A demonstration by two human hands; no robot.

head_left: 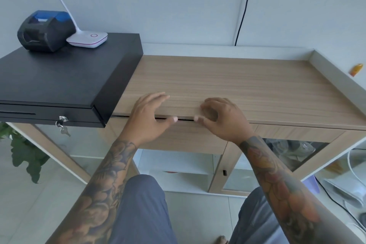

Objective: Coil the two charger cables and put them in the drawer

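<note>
- Head view, looking down at a wooden counter (247, 83) against a pale wall.
- Both hands at the front edge of the counter, right over the dark gap above the drawer (188, 136).
- Left hand (147, 117): fingers spread flat on the countertop, thumb hooked down at the gap, holding nothing.
- Right hand (221, 119): fingers curled, tips resting on the counter edge, thumb pointing toward the left thumb along the gap, also empty. Thumbs close together but apart.
- Drawer looks nearly shut, only a thin dark slit showing between its front and the countertop.
- Charger cables: none on the counter, so can't tell where they sit; the inside of the drawer is hidden.
- Tattooed forearms coming up from the bottom of the frame, grey trousers (138, 210) below them.
- Off to the left, a black cash drawer (59, 77) sitting on the counter, overhanging the front edge, key (63, 125) hanging from its lock.
- On top of that, a dark receipt printer (44, 29) with a blue lid, and touching it a white lamp base (87, 39) with a pink ring.
- Black cord (244, 6) running down the wall behind the counter.
- Small orange thing (356, 69) on the white ledge at far right, too blurry to name.
- Green plant leaves (23, 154) at lower left, under the counter level.
</note>
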